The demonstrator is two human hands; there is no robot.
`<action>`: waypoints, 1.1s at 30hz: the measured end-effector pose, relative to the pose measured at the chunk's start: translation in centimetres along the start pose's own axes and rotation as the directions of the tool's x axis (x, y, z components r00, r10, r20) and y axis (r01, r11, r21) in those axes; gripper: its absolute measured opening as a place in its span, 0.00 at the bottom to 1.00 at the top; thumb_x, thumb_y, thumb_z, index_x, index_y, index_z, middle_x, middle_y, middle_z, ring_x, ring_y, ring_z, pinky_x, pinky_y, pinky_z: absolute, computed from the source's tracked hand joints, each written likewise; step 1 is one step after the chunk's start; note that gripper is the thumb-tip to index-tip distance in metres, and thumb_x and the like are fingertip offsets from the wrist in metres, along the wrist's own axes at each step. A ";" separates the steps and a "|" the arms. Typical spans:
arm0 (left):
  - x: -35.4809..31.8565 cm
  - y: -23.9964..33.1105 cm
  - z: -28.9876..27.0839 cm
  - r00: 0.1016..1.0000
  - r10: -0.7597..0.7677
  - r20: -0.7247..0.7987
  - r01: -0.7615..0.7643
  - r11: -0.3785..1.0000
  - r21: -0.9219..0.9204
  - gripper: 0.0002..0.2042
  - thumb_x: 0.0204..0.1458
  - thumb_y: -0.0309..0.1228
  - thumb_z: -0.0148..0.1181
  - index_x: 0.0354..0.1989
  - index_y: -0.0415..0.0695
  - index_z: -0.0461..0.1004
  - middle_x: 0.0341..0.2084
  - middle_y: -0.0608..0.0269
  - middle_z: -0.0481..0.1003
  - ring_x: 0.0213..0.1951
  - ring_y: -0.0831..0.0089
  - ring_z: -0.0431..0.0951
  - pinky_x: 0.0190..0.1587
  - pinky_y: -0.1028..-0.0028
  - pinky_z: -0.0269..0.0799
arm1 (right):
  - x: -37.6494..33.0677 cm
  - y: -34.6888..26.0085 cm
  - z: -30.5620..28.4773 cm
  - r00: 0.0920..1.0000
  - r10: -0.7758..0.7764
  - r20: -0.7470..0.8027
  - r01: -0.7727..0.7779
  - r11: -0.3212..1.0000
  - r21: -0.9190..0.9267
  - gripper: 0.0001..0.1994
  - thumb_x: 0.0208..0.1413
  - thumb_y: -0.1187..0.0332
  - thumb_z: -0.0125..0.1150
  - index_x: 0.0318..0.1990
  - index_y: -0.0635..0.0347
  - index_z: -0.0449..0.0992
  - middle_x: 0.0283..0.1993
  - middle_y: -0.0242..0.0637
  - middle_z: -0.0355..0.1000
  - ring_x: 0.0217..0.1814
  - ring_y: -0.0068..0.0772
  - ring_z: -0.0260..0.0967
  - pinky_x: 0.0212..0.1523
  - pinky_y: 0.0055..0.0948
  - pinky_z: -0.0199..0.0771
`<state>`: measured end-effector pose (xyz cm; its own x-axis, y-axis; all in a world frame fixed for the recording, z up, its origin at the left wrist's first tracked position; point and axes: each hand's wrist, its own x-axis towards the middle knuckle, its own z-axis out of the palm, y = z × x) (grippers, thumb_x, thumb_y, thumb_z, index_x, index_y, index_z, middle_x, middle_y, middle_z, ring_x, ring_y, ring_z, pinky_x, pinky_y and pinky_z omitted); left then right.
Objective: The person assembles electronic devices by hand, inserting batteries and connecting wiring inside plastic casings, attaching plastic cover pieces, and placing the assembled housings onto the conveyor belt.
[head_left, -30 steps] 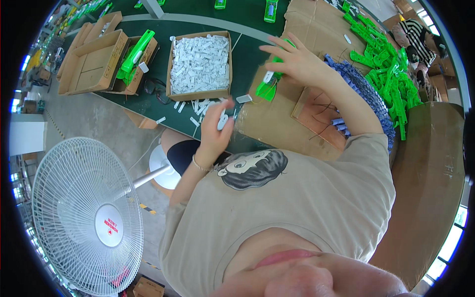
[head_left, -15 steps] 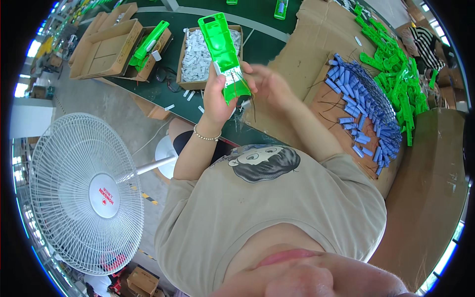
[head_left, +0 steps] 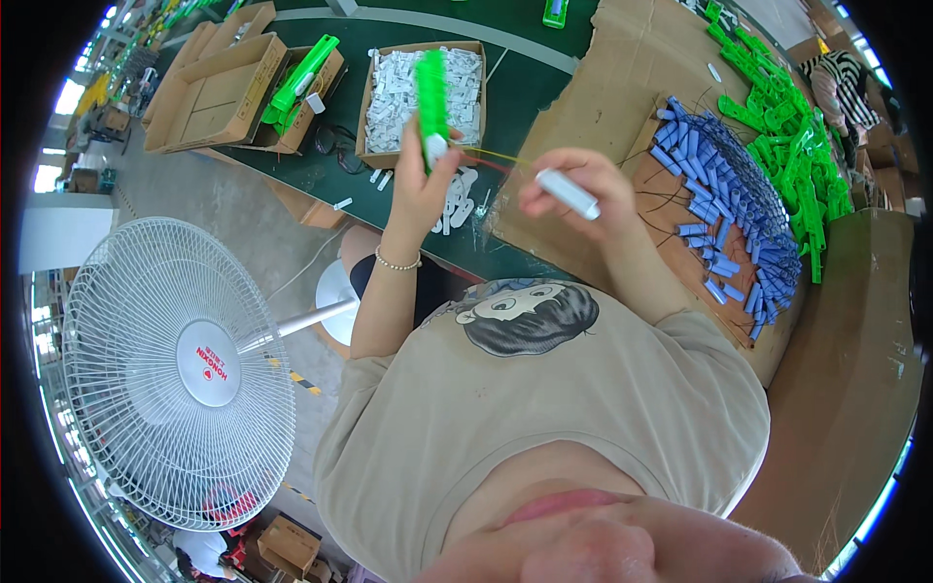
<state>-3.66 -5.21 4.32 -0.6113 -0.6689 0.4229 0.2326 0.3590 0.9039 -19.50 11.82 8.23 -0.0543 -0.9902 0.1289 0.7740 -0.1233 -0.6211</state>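
My left hand [head_left: 422,185] is closed round the lower end of a green plastic housing [head_left: 431,87], which is held up edge-on and smeared by motion. To its right, my right hand [head_left: 601,183] grips a pale, battery-like cylinder [head_left: 568,193] between fingers and thumb. Thin wires [head_left: 494,161], one yellowish and one red, stretch from the housing to the right hand. Small white plastic pieces [head_left: 457,202] lie on the green table below the left hand.
Behind the left hand stands a cardboard box [head_left: 362,146] of white parts. Open cartons [head_left: 209,102] and another green housing [head_left: 301,83] sit at the far left. Blue wired cylinders [head_left: 714,185] and green housings [head_left: 792,160] pile up on the right. A fan [head_left: 185,374] stands left.
My right hand has come away to the right and now holds the pale cylinder, with wires stretched between the hands. My left hand has turned the green housing edge-on.
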 end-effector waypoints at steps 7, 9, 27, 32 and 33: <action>-3.2 0.6 2.1 0.875 -0.096 0.474 0.273 0.907 -0.321 0.27 0.57 0.31 0.47 0.64 0.37 0.48 0.43 0.56 0.68 0.38 0.73 0.70 0.44 0.74 0.66 | -0.2 -2.6 -0.4 0.991 0.051 -0.123 -0.090 0.937 -0.338 0.12 0.60 0.67 0.52 0.38 0.71 0.73 0.28 0.48 0.75 0.25 0.34 0.75 0.28 0.24 0.74; -3.4 0.8 2.5 0.857 -0.107 0.503 0.273 0.924 -0.269 0.27 0.57 0.31 0.46 0.64 0.36 0.48 0.44 0.55 0.68 0.40 0.72 0.70 0.45 0.73 0.66 | 0.1 -2.4 -0.2 0.956 0.119 -0.267 -0.226 0.880 -0.417 0.13 0.60 0.65 0.54 0.30 0.67 0.74 0.16 0.40 0.71 0.11 0.26 0.66 0.13 0.19 0.63; -5.1 0.8 5.5 0.869 -0.140 0.475 0.242 0.957 -0.159 0.28 0.53 0.24 0.47 0.64 0.37 0.47 0.42 0.59 0.66 0.39 0.73 0.69 0.47 0.73 0.66 | 2.2 0.1 -2.1 0.787 -0.519 -0.333 -0.011 0.528 -0.849 0.14 0.53 0.70 0.61 0.44 0.69 0.71 0.34 0.36 0.74 0.37 0.21 0.71 0.37 0.21 0.70; -4.9 1.0 5.4 0.842 -0.277 0.464 0.359 0.928 -0.097 0.33 0.52 0.24 0.52 0.65 0.39 0.44 0.48 0.54 0.65 0.51 0.68 0.68 0.54 0.69 0.64 | 1.7 -0.4 -1.9 0.928 -0.215 -0.303 -0.085 0.670 -0.737 0.17 0.52 0.70 0.62 0.48 0.69 0.71 0.40 0.39 0.76 0.41 0.22 0.71 0.41 0.22 0.71; -4.9 0.6 5.5 0.843 -0.277 0.461 0.358 0.928 -0.098 0.33 0.52 0.24 0.52 0.65 0.39 0.44 0.48 0.54 0.65 0.51 0.68 0.68 0.54 0.69 0.64 | 1.7 -0.6 -1.5 0.939 -0.160 -0.306 -0.118 0.685 -0.719 0.17 0.52 0.70 0.62 0.48 0.69 0.70 0.41 0.40 0.75 0.41 0.22 0.72 0.42 0.23 0.71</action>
<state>-4.64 1.85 2.45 -0.9284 -0.3635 0.0768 0.0707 0.0299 0.9970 -20.99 10.10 7.66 -0.3677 -0.9298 -0.0166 0.0829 -0.0150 -0.9964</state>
